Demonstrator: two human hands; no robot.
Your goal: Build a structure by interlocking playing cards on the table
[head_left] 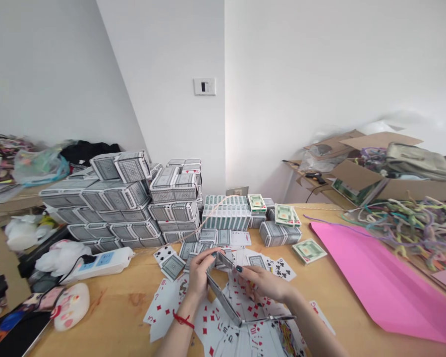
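My left hand (199,274) and my right hand (262,283) meet over a wooden table (130,297). Between them they hold a stack of playing cards (223,292), its edge turned toward me, fingers closed on its ends. A red string is tied round my left wrist. Loose playing cards (167,302) lie spread face up and face down under and around both hands. Behind them stand piled grey card boxes (126,198) and a row of packed decks (226,215).
A pink paper sheet (371,282) lies at the right, beyond it a heap of pipe cleaners (405,223) and a cardboard box (386,183). A white power strip (104,263) and soft toys (69,307) sit at the left. Green-backed decks (309,250) lie nearby.
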